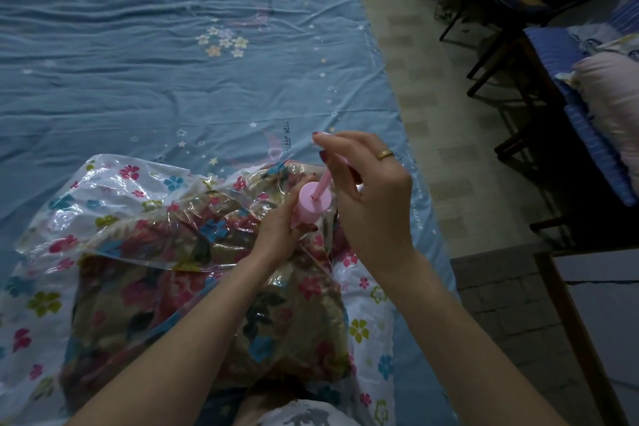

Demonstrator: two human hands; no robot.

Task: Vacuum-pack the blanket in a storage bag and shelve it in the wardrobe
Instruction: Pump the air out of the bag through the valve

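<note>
The bag (114,204) lay on the near part of the bed (173,79), clear plastic printed with flowers, the folded floral blanket (193,304) showing through. It looked slick and crinkly over a soft, bulky load, likely best gripped through the plastic at the bundle's sides. The left hand (280,228) curled round the pink pump (313,204) standing on the bag. The right hand (366,190) pinched the plunger rod.
</note>
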